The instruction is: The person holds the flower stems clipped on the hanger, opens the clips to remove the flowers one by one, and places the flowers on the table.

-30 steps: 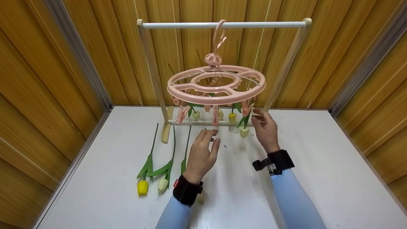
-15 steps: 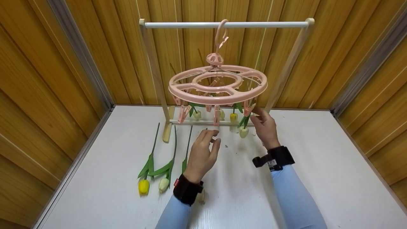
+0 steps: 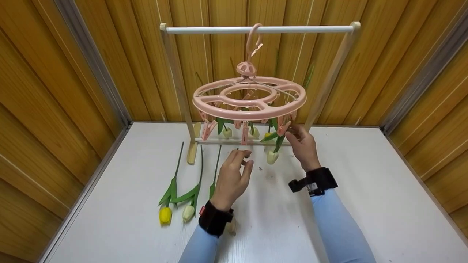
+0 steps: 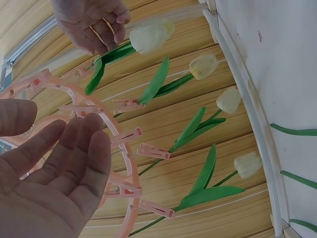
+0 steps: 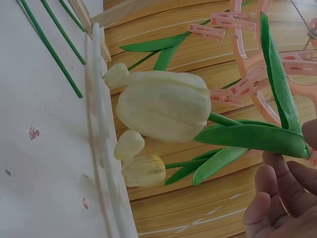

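A pink round clip hanger (image 3: 248,115) hangs from a rack's white bar, with tulips clipped upside down below its ring. At its right side, my right hand (image 3: 303,146) pinches a white tulip (image 3: 272,157) near the base of its leaves, close to a pink clothes peg (image 3: 283,126). In the right wrist view, the thumb and fingers of that hand (image 5: 285,198) lie at the leaf base, and the white bloom (image 5: 163,106) points away from them. My left hand (image 3: 233,175) holds nothing; its fingers are relaxed below the front peg (image 3: 244,133). The left wrist view shows its palm (image 4: 44,198).
On the white table (image 3: 109,204) at left lie a yellow tulip (image 3: 165,216), a white tulip (image 3: 188,213) and another stem (image 3: 215,171), partly behind my left hand. The rack's wooden foot (image 3: 191,153) stands beyond them. Wood-panelled walls (image 3: 139,73) surround the table.
The white tulip at my right hand has swung left and tilted, and its stem now shows above the ring at right. The hanger has turned slightly. My left hand has stayed nearly still.
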The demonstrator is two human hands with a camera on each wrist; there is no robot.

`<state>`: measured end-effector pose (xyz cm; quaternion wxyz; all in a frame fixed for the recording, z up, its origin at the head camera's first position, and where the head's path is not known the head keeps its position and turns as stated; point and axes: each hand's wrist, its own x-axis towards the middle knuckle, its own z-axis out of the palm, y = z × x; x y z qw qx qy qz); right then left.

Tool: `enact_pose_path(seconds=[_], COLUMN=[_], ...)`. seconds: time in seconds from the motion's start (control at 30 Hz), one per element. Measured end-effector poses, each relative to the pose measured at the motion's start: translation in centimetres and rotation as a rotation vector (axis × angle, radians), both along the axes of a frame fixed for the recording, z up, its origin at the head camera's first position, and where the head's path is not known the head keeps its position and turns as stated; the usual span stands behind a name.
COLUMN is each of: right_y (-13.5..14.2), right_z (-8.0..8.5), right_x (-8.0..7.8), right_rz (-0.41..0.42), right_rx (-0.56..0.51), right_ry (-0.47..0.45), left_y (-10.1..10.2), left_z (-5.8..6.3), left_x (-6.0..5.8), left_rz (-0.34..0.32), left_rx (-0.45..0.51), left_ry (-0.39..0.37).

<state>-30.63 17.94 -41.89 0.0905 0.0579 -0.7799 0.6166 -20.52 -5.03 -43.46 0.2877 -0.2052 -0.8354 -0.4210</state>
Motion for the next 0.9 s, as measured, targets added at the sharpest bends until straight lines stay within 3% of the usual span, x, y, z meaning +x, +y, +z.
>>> enact_pose_path(seconds=[0.4,0.9], right_y=[-0.8,-1.7], right_z=[-0.2,-1.1], right_x=[0.7,2.3], right_rz=[0.001,0.007], right_rx=[0.031,-0.035], right_ry=[-0.004,0.065], left_y=[-0.1,0.2], left_z=[0.1,0.5], left_x=[0.1,0.5], left_rz=[-0.003,-0.001], left_rx=[-0.002,-0.015], left_ry=[0.017,0.042])
